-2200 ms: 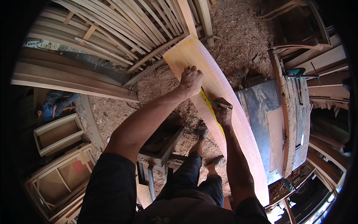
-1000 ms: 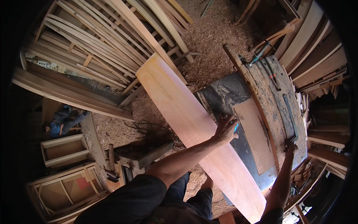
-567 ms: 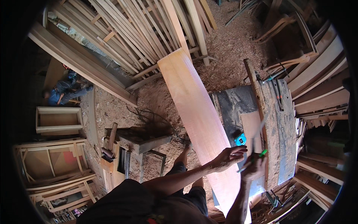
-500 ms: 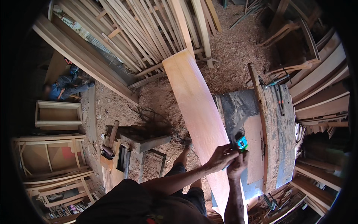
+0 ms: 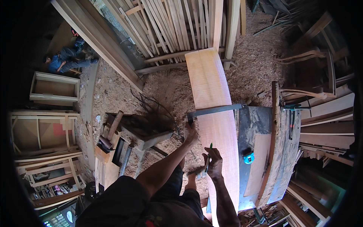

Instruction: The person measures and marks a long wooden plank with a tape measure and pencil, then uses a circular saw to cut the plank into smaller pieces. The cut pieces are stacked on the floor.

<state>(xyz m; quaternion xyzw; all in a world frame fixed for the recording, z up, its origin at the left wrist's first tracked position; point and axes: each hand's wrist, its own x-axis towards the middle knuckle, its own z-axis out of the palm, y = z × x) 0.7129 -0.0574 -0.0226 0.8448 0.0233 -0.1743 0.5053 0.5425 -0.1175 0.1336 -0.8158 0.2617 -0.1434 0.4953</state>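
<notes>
A long pale wooden board (image 5: 211,89) stretches away from me, its near part beside the workbench (image 5: 249,125). Across it lies a dark carpenter's square (image 5: 217,110), whose short end hangs at the board's left edge. There my left hand (image 5: 191,133) is closed on that end; its fingers are partly hidden. Over the board, nearer to me, my right hand (image 5: 214,162) grips a slim pencil (image 5: 207,163) with a green end pointing up. A turquoise tape measure (image 5: 248,159) rests on the dark bench top, right of the board.
Clamps (image 5: 293,107) and red-handled pliers (image 5: 292,126) are on the bench's right side. Left of me stands a wooden stand with a mallet (image 5: 115,125). Long timber strips (image 5: 170,30) lie ahead, shavings cover the floor, and a person (image 5: 62,62) sits far left.
The square now lies across the board, with my left hand at its end. My right hand has moved left with the pencil, and the tape measure is out of my hands on the bench.
</notes>
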